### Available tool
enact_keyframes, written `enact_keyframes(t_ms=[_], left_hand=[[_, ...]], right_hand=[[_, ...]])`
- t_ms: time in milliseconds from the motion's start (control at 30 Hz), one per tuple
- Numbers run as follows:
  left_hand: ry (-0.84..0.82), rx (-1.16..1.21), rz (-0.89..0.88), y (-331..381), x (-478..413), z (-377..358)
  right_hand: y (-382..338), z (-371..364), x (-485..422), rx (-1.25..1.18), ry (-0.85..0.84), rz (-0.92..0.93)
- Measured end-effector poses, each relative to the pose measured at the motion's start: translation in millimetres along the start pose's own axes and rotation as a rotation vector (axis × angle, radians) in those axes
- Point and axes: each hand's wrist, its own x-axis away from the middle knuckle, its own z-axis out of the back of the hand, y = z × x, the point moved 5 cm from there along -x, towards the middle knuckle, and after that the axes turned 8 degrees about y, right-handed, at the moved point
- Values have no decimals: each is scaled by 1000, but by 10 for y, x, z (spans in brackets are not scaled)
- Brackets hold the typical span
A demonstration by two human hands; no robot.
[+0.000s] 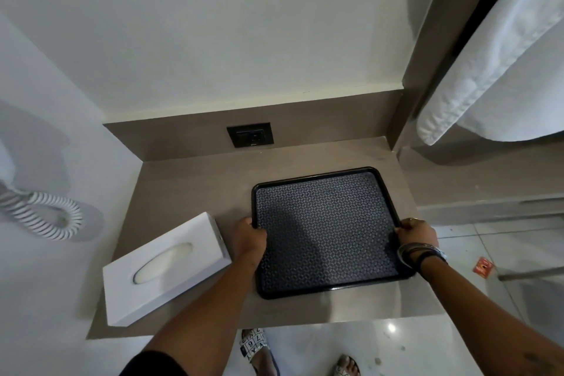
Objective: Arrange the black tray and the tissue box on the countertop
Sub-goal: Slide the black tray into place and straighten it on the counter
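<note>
The black tray [326, 229] with a patterned mat lies flat on the right part of the brown countertop [189, 180]. My left hand [250, 238] grips the tray's left rim, fingers curled over the edge. My right hand [416, 233], with bangles on the wrist, grips the right rim. The white tissue box [166, 268] rests at an angle on the counter's left front, to the left of my left forearm, its oval opening facing up.
A black wall socket [249, 134] sits in the brown backsplash behind the tray. A white coiled cord [48, 217] hangs on the left wall. A white towel [494, 76] hangs at the upper right. Tiled floor and sandalled feet [259, 351] show below the counter's front edge.
</note>
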Motion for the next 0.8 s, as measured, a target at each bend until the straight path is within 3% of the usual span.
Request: enact_keyframes(t_ms=[167, 300, 400, 500, 800], left_hand=[[13, -350, -278, 154, 250, 8], [-12, -457, -759, -29, 867, -146], [-69, -521, -1013, -421, 1280, -246], [-181, -574, -1078, -733, 1556, -374], [-266, -679, -961, -890, 1729, -537]], right_hand=[[-33, 38, 170, 106, 71, 127], [-74, 47, 575, 319, 178, 456], [19, -136, 1111, 365, 130, 748], [282, -360, 1539, 453, 42, 923], [531, -572, 1707, 580, -135, 938]])
